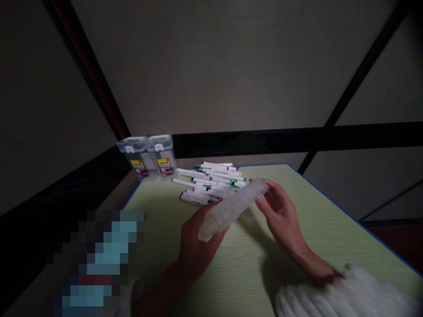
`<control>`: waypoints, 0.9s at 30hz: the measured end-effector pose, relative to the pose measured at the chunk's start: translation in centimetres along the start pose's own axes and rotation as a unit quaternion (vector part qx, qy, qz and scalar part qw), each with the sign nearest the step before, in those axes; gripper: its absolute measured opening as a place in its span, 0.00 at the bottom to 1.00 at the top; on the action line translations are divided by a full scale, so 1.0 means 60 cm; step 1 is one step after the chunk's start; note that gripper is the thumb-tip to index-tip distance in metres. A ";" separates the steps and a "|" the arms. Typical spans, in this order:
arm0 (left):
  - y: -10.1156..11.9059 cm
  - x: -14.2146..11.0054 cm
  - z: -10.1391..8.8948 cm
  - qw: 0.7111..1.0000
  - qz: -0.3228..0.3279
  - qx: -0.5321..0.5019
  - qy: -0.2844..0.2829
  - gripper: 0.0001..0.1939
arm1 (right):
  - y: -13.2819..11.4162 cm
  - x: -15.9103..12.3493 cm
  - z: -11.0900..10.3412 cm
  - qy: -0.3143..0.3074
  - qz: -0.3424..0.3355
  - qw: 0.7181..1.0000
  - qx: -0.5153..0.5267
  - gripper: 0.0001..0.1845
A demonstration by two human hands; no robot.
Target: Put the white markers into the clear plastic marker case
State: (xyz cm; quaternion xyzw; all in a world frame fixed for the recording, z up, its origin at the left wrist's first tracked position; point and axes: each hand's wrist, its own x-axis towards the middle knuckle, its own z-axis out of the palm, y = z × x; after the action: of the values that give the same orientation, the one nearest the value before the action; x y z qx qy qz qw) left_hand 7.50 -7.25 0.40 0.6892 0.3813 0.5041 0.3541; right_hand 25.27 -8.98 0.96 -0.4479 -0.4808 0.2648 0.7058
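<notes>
Head view, left to right. Far left: pixelated patch [109, 251], contents unreadable. Back left corner of the table [324, 215]: left box [140, 165] and right box [164, 165], both clear, upright, side by side, lids on, labels facing the camera. Can't make out what's inside either.

Next, right of the boxes: white markers [211, 182], coloured ends, in a loose pile, lying flat, some crossing others. Too many overlaps to count. Nearest ones are just beyond the container.

Status, my read: container is up in the hands, markers are all loose on the table as far as I can see, no sorting or stacking evident. No marker in either hand. Whatever handling the pile needs looks undone.

Left hand [201, 242]: closed around the container's lower left end, thumb on the near side, fingers on the other. Looks like the firmer hold of the two.

Clear container [233, 207]: frosted, held tilted above the table in front of the pile, right end higher and farther away. Motion blur, can't tell if it's open or has anything in it.

Right hand [280, 213]: half curled, thumb and fingertips pinching the container's upper right end, palm well off it. White fluffy sleeve [330, 293] below.
</notes>
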 end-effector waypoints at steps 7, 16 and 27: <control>-0.011 -0.005 0.004 0.979 0.180 0.095 0.001 0.22 | -0.031 -0.062 0.043 -0.278 0.116 0.944 0.137 0.34; -0.003 0.001 0.003 0.975 0.188 0.101 -0.065 0.24 | 0.013 -0.011 0.007 -0.111 0.104 0.982 0.115 0.15; -0.012 0.036 0.002 0.961 -0.183 -0.208 -0.003 0.26 | -0.007 0.012 -0.020 -0.153 0.074 0.984 0.049 0.14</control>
State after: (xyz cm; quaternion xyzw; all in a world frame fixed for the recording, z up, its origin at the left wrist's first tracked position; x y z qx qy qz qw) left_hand 7.94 -5.04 0.67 0.5206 0.3867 0.4964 0.5771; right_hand 26.65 -9.04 1.47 -0.4016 -0.5349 0.4048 0.6235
